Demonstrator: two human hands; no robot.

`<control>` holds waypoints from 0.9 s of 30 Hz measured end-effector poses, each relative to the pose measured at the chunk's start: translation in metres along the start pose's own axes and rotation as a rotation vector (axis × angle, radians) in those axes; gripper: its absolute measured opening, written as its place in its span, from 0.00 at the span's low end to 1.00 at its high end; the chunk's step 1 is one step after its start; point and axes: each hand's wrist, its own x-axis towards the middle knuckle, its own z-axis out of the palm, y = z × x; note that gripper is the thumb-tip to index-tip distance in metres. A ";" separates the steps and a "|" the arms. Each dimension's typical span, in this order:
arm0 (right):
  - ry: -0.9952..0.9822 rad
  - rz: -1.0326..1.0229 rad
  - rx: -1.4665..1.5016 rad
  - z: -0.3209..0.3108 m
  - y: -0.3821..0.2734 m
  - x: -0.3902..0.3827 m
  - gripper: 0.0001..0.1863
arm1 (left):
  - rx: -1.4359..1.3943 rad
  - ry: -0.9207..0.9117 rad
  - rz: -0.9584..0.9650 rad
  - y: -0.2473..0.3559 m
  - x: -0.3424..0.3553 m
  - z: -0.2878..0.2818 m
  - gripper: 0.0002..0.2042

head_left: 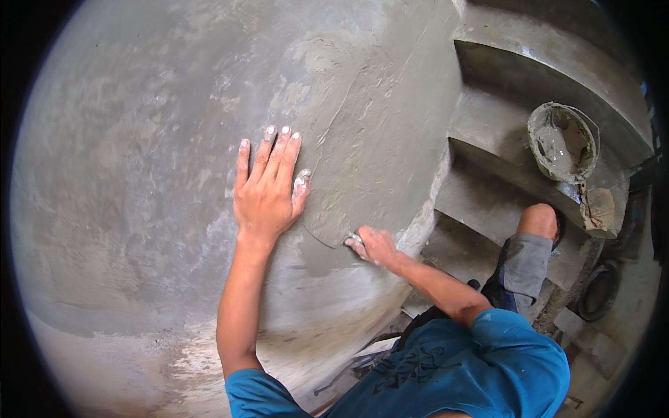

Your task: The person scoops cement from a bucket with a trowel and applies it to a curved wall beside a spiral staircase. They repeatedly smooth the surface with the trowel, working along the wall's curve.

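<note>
My left hand (265,191) lies flat on the grey wall (153,174), its fingers stretched upward and the thumb out to the side. White-grey cement smears the fingertips and thumb. Lower and to the right, my right hand (373,245) is closed against the wall, with cement on its thumb and fingers. It grips what looks like a thin, rounded blade (327,227) coated in cement, pressed flat to the surface; its handle is hidden. Around the blade, wet cement (369,146) spreads up the wall in a broad, ridged patch.
Concrete steps (488,188) climb along the right of the wall. On one stands a cement-crusted bucket (535,139) with wet mix inside. A torn brown paper piece (599,209) hangs by the step's edge. My bent knee (538,221) is over the steps. A dark round object (598,291) lies lower right.
</note>
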 end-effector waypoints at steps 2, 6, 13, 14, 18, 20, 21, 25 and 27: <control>-0.095 0.012 -0.003 0.023 -0.003 -0.023 0.24 | -0.017 0.003 0.002 0.000 0.000 0.000 0.26; -0.314 0.005 -0.031 0.027 0.006 -0.073 0.24 | -0.037 0.008 0.000 -0.001 -0.001 0.000 0.25; 0.066 0.106 0.028 -0.048 0.017 -0.003 0.25 | -0.205 0.110 0.047 -0.010 -0.006 -0.004 0.25; 0.174 0.140 0.081 -0.061 0.016 0.027 0.25 | -0.229 0.140 0.057 -0.011 -0.005 -0.002 0.25; 0.156 0.100 0.028 -0.088 0.007 0.100 0.25 | -0.436 0.271 0.050 -0.016 -0.007 0.001 0.27; 0.020 -0.008 -0.002 -0.086 0.005 0.094 0.24 | -0.518 0.324 0.046 -0.019 -0.007 0.002 0.30; -0.067 -0.071 -0.015 -0.081 0.004 0.079 0.25 | -0.528 0.332 0.041 -0.019 -0.008 0.002 0.30; -0.325 -0.224 -0.175 -0.062 0.006 0.003 0.26 | -0.537 0.338 0.058 -0.020 -0.007 0.001 0.32; -0.484 -0.220 -0.320 -0.067 0.011 -0.012 0.27 | -0.535 0.329 0.068 -0.021 -0.006 0.000 0.32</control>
